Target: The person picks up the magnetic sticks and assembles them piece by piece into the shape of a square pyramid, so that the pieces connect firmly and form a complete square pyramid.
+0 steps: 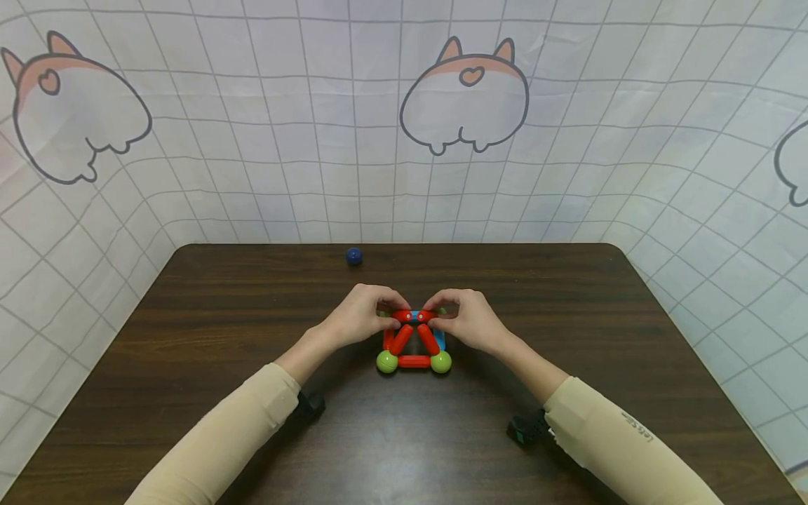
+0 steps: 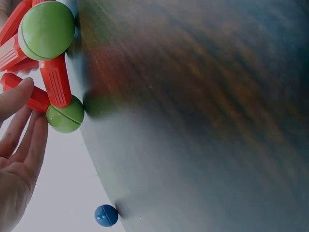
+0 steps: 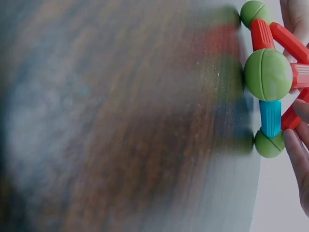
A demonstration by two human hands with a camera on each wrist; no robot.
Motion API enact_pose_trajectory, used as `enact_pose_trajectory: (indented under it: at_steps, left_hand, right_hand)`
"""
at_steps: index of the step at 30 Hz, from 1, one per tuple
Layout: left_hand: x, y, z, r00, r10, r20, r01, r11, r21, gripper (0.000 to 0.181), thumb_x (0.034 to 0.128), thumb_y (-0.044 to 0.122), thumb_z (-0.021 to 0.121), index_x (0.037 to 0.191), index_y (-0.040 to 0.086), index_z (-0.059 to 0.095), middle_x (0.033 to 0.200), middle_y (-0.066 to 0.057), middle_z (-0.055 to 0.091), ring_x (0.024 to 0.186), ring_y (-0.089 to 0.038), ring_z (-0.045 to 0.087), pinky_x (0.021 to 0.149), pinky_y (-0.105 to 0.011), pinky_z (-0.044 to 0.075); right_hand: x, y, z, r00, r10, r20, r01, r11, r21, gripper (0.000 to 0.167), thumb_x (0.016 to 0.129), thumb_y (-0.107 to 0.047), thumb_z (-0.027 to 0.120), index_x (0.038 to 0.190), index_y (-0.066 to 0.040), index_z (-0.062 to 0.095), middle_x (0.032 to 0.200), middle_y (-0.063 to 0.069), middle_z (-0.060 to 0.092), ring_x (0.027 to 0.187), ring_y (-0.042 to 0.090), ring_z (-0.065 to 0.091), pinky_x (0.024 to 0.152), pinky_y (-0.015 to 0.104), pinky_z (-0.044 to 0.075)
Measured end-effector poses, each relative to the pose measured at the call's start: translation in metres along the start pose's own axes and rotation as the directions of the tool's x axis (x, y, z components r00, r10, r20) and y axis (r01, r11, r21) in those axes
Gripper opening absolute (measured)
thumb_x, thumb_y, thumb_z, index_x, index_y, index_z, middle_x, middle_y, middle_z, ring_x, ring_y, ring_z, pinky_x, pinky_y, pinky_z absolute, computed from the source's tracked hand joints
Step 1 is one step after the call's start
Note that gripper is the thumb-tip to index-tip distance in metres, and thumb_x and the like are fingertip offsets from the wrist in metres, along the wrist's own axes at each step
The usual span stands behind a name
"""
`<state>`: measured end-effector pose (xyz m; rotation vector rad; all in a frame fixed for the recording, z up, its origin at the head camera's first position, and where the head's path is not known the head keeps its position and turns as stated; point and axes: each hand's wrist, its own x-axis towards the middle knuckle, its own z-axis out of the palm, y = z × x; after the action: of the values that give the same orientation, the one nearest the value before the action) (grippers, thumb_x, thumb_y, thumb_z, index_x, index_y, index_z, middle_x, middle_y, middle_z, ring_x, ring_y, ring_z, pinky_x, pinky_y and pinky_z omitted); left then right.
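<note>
A frame of magnetic rods and green balls sits on the table before me. Its front red rod (image 1: 414, 362) joins a left green ball (image 1: 387, 362) and a right green ball (image 1: 441, 362). From these, two slanted red rods (image 1: 400, 339) rise inward; a blue rod (image 3: 271, 118) runs along the right side. My left hand (image 1: 361, 313) pinches a red rod (image 2: 36, 100) by the rear left green ball (image 2: 66, 116). Opposite it, my right hand (image 1: 472, 319) pinches another red rod (image 1: 428, 316) near the rear right green ball (image 3: 269, 144). The inner ends nearly meet; whether they touch, I cannot tell.
A loose dark blue ball (image 1: 353, 256) lies near the back edge of the dark wooden table (image 1: 252, 280), left of the frame. Behind stands a white gridded cloth (image 1: 353, 140). Black devices (image 1: 527, 428) show at both wrists.
</note>
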<state>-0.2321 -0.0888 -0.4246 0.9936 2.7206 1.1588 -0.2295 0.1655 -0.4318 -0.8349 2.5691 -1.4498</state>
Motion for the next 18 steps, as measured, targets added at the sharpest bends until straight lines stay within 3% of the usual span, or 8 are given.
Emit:
enact_pose_trajectory:
  at_steps: [4,8,13,18]
  left_hand:
    - [0.0,-0.001,-0.001,1.0,-0.008,0.018,0.008,1.0,-0.015,0.027,0.0859,0.0,0.083,0.11,0.008,0.077,0.102,0.003,0.072,0.095,-0.013,0.066,0.093,-0.035,0.055]
    - [-0.001,-0.005,-0.005,0.999,-0.028,0.042,0.032,0.996,-0.088,0.032,0.0858,0.001,0.083,0.115,0.01,0.075,0.109,0.003,0.071,0.099,-0.015,0.067,0.094,-0.036,0.054]
    - [-0.003,-0.013,-0.012,0.997,-0.072,0.024,0.075,0.983,-0.167,0.035,0.086,0.003,0.084,0.119,0.006,0.073,0.119,-0.003,0.07,0.107,-0.022,0.067,0.097,-0.039,0.053]
    - [-0.005,-0.02,-0.022,0.993,-0.118,-0.02,0.112,0.976,-0.187,0.033,0.0902,0.007,0.08,0.122,0.005,0.071,0.123,-0.011,0.07,0.108,-0.024,0.067,0.096,-0.041,0.053]
  right_hand:
    - [-0.003,0.001,-0.002,1.0,-0.009,-0.021,0.009,1.0,0.003,0.02,0.09,-0.002,0.078,0.109,-0.005,0.074,0.107,0.007,0.072,0.099,0.028,0.071,0.081,0.035,0.06]
    - [-0.007,0.005,-0.006,0.998,0.004,-0.064,-0.003,1.0,0.001,0.025,0.092,-0.005,0.077,0.116,0.0,0.07,0.114,0.012,0.071,0.104,0.028,0.068,0.084,0.036,0.059]
    - [-0.012,0.011,-0.01,0.991,0.085,-0.103,-0.085,0.996,-0.003,0.027,0.096,-0.011,0.074,0.12,0.0,0.067,0.11,0.009,0.07,0.096,0.023,0.067,0.078,0.038,0.058]
    - [-0.016,0.014,-0.012,0.978,0.2,-0.058,-0.195,0.977,0.081,0.039,0.099,-0.013,0.07,0.131,0.005,0.058,0.106,0.013,0.067,0.089,0.025,0.069,0.077,0.039,0.06]
